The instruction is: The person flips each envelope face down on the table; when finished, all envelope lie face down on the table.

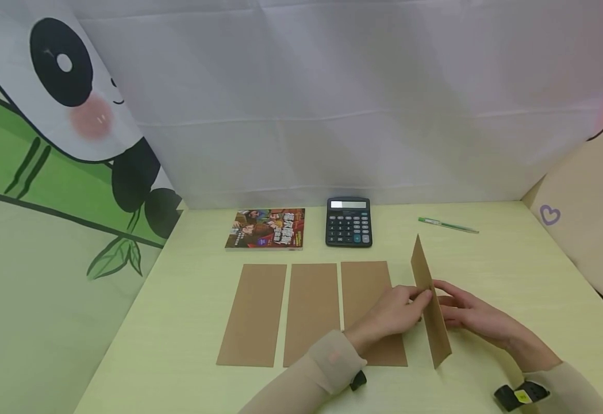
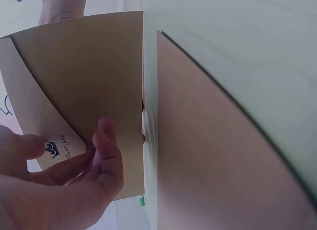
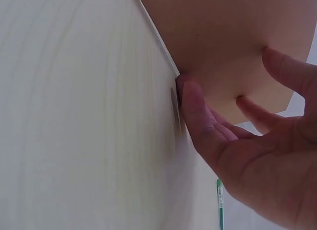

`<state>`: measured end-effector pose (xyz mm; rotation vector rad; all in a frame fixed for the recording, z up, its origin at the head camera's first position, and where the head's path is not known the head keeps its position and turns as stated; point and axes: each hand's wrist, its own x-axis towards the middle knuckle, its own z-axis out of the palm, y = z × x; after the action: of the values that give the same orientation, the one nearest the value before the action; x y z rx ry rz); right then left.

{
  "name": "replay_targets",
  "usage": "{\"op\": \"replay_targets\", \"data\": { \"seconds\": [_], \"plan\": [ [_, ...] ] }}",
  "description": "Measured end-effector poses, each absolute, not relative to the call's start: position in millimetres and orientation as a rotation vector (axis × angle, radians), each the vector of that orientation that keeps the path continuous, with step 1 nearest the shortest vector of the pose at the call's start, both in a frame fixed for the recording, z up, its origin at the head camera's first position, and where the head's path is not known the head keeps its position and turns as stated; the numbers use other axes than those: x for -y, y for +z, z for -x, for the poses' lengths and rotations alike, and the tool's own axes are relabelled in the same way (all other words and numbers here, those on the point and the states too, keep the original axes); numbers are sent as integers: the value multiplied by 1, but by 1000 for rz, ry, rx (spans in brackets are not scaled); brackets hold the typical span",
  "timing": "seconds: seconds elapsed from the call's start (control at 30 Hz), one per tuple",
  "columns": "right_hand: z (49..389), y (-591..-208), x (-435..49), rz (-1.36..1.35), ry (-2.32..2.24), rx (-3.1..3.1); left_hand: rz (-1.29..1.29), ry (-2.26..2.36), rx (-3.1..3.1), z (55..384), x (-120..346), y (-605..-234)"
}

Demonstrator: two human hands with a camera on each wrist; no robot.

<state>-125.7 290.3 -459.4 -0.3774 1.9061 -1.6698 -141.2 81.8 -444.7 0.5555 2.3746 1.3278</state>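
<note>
A brown kraft paper envelope (image 1: 429, 310) stands on its long edge, its face turned to the left. Its pale flap (image 2: 29, 86) bears a crown and "Thank you". My left hand (image 1: 391, 313) pinches the flap near its tip, the thumb over the printed side and the other fingers bent at its edge. Behind the envelope is my right hand (image 1: 479, 316), fingers spread, their tips against the back. One of its digits reaches the lower edge, close to the table. Three flat brown rectangles of like size, left (image 1: 252, 316), middle (image 1: 311, 310) and right (image 1: 365, 282), lie side by side; my left forearm crosses over the right-hand one.
Farther back on the pale table (image 1: 177, 322) lie a colourful book (image 1: 266, 229), a black calculator (image 1: 349, 223) and a green pen (image 1: 448, 225). Behind them rises a white cloth wall (image 1: 332, 115), and printed panels flank the table.
</note>
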Motion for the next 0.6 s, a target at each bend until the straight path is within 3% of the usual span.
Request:
{"op": "replay_targets", "data": {
  "seconds": [0.6],
  "plan": [
    [123, -456, -287, 330, -1625, -2001, -483, 1576, -2233, 138, -80, -440]
  ]
}}
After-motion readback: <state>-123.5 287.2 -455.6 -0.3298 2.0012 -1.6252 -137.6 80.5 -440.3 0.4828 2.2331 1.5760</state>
